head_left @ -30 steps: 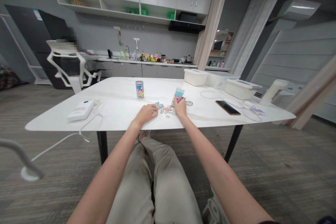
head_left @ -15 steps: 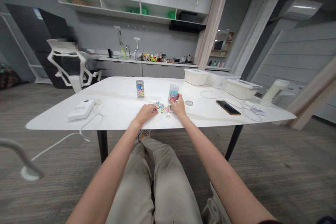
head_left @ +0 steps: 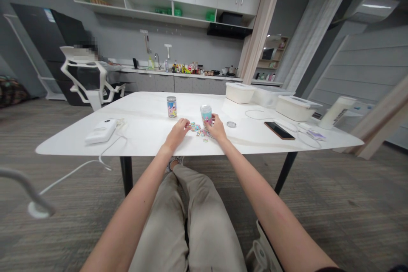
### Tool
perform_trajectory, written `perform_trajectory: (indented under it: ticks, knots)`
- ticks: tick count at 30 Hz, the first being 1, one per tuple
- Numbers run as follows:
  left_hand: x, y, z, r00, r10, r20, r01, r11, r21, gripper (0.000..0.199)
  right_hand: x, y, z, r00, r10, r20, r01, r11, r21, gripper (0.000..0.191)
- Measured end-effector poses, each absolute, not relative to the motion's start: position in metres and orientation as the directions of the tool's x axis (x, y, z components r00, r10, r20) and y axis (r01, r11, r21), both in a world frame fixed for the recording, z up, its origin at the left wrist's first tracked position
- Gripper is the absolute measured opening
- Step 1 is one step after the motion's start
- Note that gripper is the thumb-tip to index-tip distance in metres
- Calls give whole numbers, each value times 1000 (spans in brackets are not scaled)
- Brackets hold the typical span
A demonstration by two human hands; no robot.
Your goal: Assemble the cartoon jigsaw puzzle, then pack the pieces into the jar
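Note:
My right hand is wrapped round the side of a clear jar with a blue and pink label; the jar leans slightly to the left. Small colourful pieces lie in a loose pile on the white table, under and in front of the jar. My left hand is at the left edge of the pile, its fingers bent together; whatever they pinch is too small to make out. Behind it stands a second jar with a silver lid. A loose round lid lies right of my right hand.
A white device with a cable is on the left. To the right are a phone, cables, lidded boxes and a white bottle. Beyond the table a person sits in a white chair.
The jar in my right hand has shifted left and now leans. My left hand has lifted a little and turned its fingers upward beside the pile. The view has shifted slightly.

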State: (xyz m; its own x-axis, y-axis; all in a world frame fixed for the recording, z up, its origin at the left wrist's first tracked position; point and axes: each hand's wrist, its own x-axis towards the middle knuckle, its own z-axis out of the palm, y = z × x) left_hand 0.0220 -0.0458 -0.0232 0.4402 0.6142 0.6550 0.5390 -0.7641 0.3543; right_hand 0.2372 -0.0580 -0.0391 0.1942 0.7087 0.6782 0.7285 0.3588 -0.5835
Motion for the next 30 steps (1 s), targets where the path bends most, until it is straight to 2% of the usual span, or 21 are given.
perform_trajectory:
  ticks: [4,10,16,21,25,30]
  knots:
    - [19,-48,-19,281,632,722,575,-714,400,8,233,-62,-38,78,720,689,772,394,-499,45]
    - [18,-51,-18,188,607,772,640,-672,373,9,229,-68,-36,-122,690,714,812,483,-328,43]
    - [18,-46,-22,192,545,816,615,-715,332,7,226,-71,-32,-273,654,705,802,560,-208,43]
    - [20,-45,-23,283,510,812,582,-764,277,3,224,-70,-33,-297,632,716,788,585,-190,44]
    - [21,-48,-21,312,501,807,626,-748,221,11,226,-67,-35,-190,637,747,805,536,-252,42]
    - [22,-48,-22,309,636,707,753,-618,227,22,235,-60,-40,304,589,749,788,286,-545,44]
